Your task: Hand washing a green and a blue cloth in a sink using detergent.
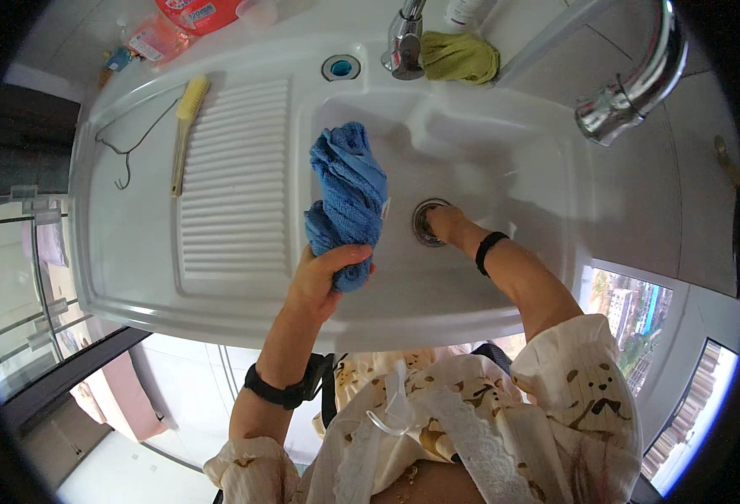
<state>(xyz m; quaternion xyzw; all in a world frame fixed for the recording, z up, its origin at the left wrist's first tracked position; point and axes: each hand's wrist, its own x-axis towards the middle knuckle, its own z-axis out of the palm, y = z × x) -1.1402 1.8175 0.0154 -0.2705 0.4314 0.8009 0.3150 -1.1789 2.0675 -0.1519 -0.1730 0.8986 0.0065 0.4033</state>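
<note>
My left hand (pixel 324 273) is closed around the lower end of a blue towel (pixel 349 189), which looks twisted and bunched. The towel is held up over the left side of the white sink basin (pixel 513 134). Down in the basin, my right hand (pixel 446 224) reaches to the round metal drain (pixel 423 233), its fingertips at or inside the opening. Those fingers are mostly hidden, so whether they grip anything does not show.
Left of the basin is a ribbed washboard (pixel 236 176), with a yellow-bristled brush (pixel 187 126) and a wire hanger (pixel 126 151) beside it. Behind stand a chrome faucet (pixel 404 46), a green cloth (pixel 461 59) and a red bottle (pixel 202 13). Another chrome spout (pixel 630 101) overhangs at right.
</note>
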